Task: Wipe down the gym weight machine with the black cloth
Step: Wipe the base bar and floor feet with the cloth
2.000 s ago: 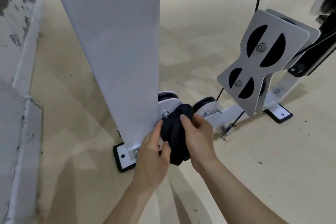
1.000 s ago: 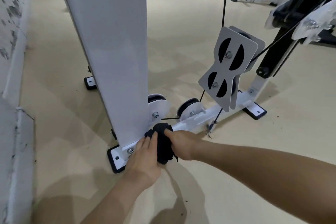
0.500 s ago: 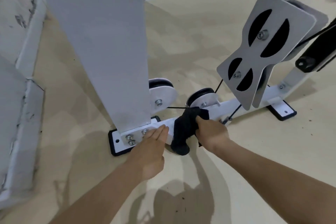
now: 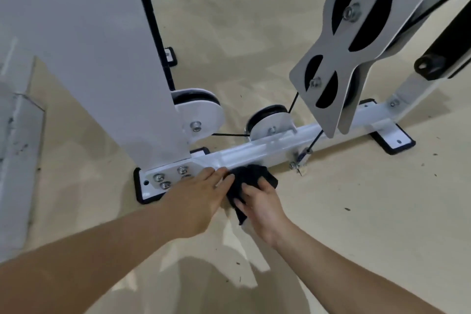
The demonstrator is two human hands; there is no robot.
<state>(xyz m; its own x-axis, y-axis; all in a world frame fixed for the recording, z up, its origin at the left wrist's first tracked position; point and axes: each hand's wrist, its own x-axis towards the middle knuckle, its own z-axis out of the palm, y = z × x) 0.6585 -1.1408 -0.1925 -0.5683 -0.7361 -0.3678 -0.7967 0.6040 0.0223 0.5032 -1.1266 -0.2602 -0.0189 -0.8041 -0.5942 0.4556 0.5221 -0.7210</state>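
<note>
The white weight machine fills the view: a broad upright panel (image 4: 102, 58) stands on a low floor rail (image 4: 280, 146) with a bolted foot plate (image 4: 153, 181). A black cloth (image 4: 251, 177) is bunched against the near side of the rail. My right hand (image 4: 260, 204) grips the cloth from below, fingers curled into it. My left hand (image 4: 201, 194) lies flat with straight fingers beside the cloth, fingertips touching the rail's near edge next to the foot plate's bolts.
Two small pulleys (image 4: 201, 115) (image 4: 272, 122) sit on the rail with a black cable between them. A grey double-pulley bracket (image 4: 356, 41) hangs at the right above the rail. A black-edged foot (image 4: 392, 140) ends the rail. A grey wall step (image 4: 17, 135) stands left on the beige floor.
My right hand has drawn the cloth down from the rail's top by the pulley to its near side. The left hand has slid right, closer to the cloth. The view has moved in.
</note>
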